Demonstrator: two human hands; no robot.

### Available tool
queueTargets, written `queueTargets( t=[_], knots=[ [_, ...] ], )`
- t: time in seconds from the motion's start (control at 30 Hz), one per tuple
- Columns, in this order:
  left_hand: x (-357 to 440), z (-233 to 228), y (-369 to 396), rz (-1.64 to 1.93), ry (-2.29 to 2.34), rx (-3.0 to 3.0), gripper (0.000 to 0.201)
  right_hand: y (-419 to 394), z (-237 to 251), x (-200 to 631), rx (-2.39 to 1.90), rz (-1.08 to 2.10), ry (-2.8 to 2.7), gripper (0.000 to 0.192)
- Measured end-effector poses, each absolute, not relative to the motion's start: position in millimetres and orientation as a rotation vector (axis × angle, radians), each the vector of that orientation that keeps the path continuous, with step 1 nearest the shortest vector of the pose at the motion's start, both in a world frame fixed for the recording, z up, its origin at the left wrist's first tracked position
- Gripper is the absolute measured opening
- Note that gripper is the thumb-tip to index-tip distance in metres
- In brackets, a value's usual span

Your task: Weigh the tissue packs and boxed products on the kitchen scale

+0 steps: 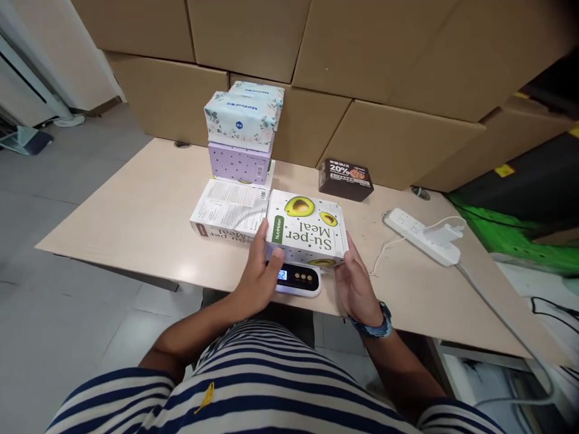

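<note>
A white box printed with avocados and "Su-per Meal" (307, 230) rests on a small white digital scale (299, 279) whose blue display is lit. My left hand (259, 269) grips the box's left side and my right hand (357, 282) holds its right side. Just left of it lies a second box of the same kind (230, 211), back side up. Behind that, a purple dotted tissue box (239, 163) carries a white floral tissue pack (242, 117) on top.
A dark brown packet marked "20%" (346, 179) lies at the back of the beige table (145, 211). A white power strip (423, 236) with a plugged adapter and cable sits at right. Stacked cardboard cartons (280, 36) wall the far side.
</note>
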State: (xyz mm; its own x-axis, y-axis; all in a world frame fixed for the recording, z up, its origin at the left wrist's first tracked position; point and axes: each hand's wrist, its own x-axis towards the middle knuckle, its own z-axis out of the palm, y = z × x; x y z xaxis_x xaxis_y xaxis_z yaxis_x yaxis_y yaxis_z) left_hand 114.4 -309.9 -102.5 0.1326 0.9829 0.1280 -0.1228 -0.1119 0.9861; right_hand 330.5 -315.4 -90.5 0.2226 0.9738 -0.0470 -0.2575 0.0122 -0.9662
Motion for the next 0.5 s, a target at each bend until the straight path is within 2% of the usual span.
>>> queueTargets(
  t=[0.13,0.2,0.27,0.37,0.5],
  knots=[
    [125,-78,-310,1.310,0.771,1.374,0.077,-325,-67,338,-1.064,1.063,-0.923,0.071],
    [121,-53,-304,1.419,0.649,1.456,0.076,-327,-51,339,-1.025,0.978,-1.041,0.081],
    [106,-23,-296,1.585,0.608,1.498,0.076,-323,-35,333,-0.944,0.944,-1.243,0.099],
    [70,10,-283,1.785,0.711,1.473,0.081,-304,-20,309,-0.813,1.066,-1.557,0.118],
    [23,1,-281,1.826,0.972,1.426,0.084,-272,-21,276,-0.717,1.347,-1.759,0.117]
  ],
)
